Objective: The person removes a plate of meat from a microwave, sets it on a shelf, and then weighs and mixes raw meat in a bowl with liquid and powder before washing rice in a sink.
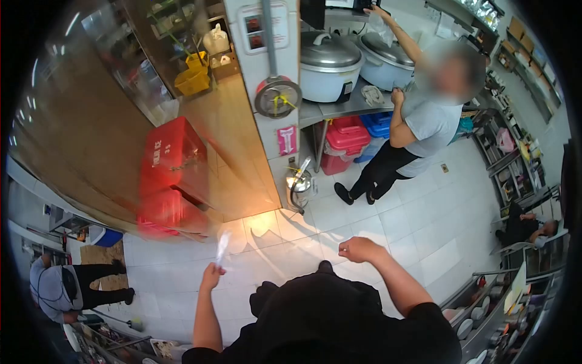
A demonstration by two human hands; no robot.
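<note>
Two hands are raised over the tiled floor (424,230), seen from above past a dark top. Left hand (211,276) pinches the lower end of a thin, pale strip (222,249), blurred so that I cannot tell what it is; the grip is closed on it, and the strip stands upward from the fingers, well short of the red box (173,158). Right hand (359,249) is curled into a loose fist, and whether it holds anything I cannot tell. Judging by this, the strip is only being carried in the air; nothing is set down yet, and no place for it shows. Beyond the red box, to its right, stands a steel tabletop (339,110) with two large rice cookers (330,67). A person in a grey shirt (427,121) stands at it, one arm lifted high. Red and blue tubs (348,136) sit beneath it.
</note>
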